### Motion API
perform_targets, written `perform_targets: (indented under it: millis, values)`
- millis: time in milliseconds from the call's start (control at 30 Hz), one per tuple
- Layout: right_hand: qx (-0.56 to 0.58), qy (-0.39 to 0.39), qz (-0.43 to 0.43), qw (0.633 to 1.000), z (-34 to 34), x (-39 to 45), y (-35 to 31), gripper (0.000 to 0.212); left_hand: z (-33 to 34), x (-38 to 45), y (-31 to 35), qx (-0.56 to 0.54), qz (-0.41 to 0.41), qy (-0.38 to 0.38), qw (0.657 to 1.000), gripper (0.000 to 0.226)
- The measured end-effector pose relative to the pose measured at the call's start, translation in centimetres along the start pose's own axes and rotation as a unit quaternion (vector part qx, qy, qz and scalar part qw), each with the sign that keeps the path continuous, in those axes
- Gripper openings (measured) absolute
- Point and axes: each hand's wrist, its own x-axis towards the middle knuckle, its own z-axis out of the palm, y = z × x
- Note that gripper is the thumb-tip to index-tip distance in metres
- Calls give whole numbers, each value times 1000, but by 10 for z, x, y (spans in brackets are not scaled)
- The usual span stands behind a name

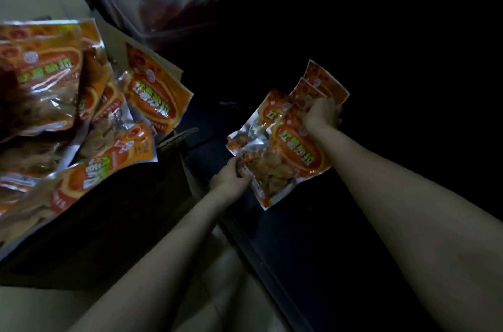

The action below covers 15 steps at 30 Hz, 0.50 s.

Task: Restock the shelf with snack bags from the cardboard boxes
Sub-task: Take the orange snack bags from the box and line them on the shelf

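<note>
Several orange snack bags [285, 146] with clear windows are fanned out over the dark bottom shelf [313, 236]. My right hand [319, 114] grips their upper part from above. My left hand [231, 178] pinches the lower left corner of the front bag. On the left, an open cardboard box [122, 223] holds many more of the same orange bags [81, 119], piled loosely and spilling over its rim.
A clear plastic bag [168, 2] with dark red contents stands behind the box at the top. Pale floor tiles [231, 277] show between the box and the shelf edge. The shelf interior on the right is very dark.
</note>
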Motion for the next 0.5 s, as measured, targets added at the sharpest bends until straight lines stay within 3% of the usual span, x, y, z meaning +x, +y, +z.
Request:
perform_targets:
  millis: [200,333,500]
  values:
    - [49,-11,-96,994,10,-8,8,23,23,11,-25,35,38,-40,998,90]
    - [106,-47,-52,992,23,-9,-2,25,17,15,-34,35,23,18,999,100]
    - [159,-84,-67,981,45,-1,-20,25,6,34,-37,173,-15,113,978,91]
